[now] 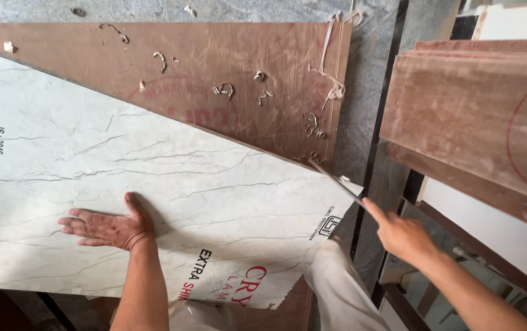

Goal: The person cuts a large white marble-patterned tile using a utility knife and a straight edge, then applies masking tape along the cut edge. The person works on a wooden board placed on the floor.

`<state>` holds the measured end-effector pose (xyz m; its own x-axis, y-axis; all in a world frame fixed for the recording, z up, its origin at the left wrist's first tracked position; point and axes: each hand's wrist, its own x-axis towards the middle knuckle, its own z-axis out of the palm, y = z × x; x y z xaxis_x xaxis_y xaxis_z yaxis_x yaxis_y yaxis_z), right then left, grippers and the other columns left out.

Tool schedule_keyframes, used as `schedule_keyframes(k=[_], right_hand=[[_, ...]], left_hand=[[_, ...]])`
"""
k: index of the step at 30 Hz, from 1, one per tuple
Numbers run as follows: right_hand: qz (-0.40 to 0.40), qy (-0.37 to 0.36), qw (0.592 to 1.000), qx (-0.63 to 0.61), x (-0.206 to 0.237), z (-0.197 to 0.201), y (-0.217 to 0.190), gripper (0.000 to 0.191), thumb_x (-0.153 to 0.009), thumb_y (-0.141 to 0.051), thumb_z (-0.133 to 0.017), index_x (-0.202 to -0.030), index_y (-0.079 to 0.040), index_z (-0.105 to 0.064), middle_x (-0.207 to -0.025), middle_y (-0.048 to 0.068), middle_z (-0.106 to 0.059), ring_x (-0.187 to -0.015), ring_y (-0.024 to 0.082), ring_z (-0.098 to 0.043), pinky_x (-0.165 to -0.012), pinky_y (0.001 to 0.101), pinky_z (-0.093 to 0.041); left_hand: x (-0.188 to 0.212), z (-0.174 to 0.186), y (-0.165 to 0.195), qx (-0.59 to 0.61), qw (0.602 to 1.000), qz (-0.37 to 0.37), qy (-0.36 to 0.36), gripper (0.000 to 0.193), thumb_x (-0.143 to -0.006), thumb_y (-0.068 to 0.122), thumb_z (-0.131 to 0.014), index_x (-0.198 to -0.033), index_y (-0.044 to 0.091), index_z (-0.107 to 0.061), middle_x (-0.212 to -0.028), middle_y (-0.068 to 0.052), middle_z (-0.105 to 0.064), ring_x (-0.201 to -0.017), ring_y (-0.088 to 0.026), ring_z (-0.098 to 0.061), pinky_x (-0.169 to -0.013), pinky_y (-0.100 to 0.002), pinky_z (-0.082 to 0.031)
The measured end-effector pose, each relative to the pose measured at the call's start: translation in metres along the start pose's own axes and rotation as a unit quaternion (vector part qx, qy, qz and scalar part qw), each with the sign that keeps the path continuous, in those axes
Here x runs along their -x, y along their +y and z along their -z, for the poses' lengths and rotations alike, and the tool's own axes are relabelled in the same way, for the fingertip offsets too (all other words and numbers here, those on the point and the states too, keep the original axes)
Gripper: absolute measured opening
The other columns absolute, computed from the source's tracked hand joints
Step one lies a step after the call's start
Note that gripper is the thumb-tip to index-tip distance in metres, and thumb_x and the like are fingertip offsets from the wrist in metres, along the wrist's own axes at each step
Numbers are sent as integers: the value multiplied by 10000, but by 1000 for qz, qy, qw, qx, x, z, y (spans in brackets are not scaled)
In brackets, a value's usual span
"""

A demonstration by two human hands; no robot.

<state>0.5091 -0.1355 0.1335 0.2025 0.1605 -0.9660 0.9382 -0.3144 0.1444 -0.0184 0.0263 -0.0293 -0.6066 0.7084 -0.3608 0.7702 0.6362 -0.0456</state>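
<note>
Our left hand (107, 228) presses flat, fingers spread, on the white marble-patterned sheet (122, 178) lying over the brown board (214, 67). Our right hand (401, 236) grips a thin blade (336, 181), fingers closed round it, at the sheet's edge.

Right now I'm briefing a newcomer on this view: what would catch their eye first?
A big white marble-patterned laminate sheet fills the left, lying askew over a brown board strewn with pale shavings. The left hand presses flat on the sheet, while the right hand holds a thin blade at the sheet's right corner.
</note>
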Motion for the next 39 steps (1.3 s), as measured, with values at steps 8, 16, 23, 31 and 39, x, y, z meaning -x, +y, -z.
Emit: schedule_keyframes(k=[8, 16, 23, 31, 39], right_hand=[[103, 104, 988, 45, -90, -35, 12, 745, -931, -70, -461, -1611, -234, -206, -927, 246, -690, -733, 422, -687, -677, 547, -565], [-20, -18, 999, 22, -23, 13, 22, 714, -992, -164, -443, -1654, -290, -207, -843, 167, -750, -717, 335, -743, -701, 491, -612], [71, 96, 990, 82, -59, -31, 40, 763, -923, -156, -533, -1606, -274, -216, -896, 179, -698, -720, 362, -714, -693, 516, -586], [26, 85, 996, 19, -82, -17, 56, 748, -956, -156, -498, -1625, -297, -195, -875, 178, -706, -695, 336, -692, -647, 498, -578], [-43, 133, 718, -682, 10, -68, 86, 565, -1005, -149, -500, -1570, -131, -502, -1075, 259, -699, -772, 290, -620, -640, 405, -463]], left_hand=[[6, 0, 9, -15, 1000, 11, -16, 1292, -875, 967, -205, -1728, 22, 14, -1784, -235, 100, -1667, -392, 111, -1316, -677, 39], [10, 9, 8, -10, 1000, 14, -17, 1317, -863, 984, -208, -1718, 10, 29, -1779, -242, 104, -1646, -413, 128, -1310, -685, 43], [7, 0, 4, -10, 1000, 6, 16, 1327, -861, 981, -233, -1718, -5, 5, -1774, -251, 83, -1640, -405, 115, -1305, -675, 21], [12, 7, 21, 11, 998, -24, 51, 1235, -930, 954, -196, -1722, 27, -3, -1783, -226, 77, -1640, -390, 105, -1302, -668, 45], [32, 18, 41, 2, 999, 46, -7, 1281, -845, 979, -130, -1713, 50, 31, -1771, -195, 126, -1643, -394, 126, -1288, -701, 14]])
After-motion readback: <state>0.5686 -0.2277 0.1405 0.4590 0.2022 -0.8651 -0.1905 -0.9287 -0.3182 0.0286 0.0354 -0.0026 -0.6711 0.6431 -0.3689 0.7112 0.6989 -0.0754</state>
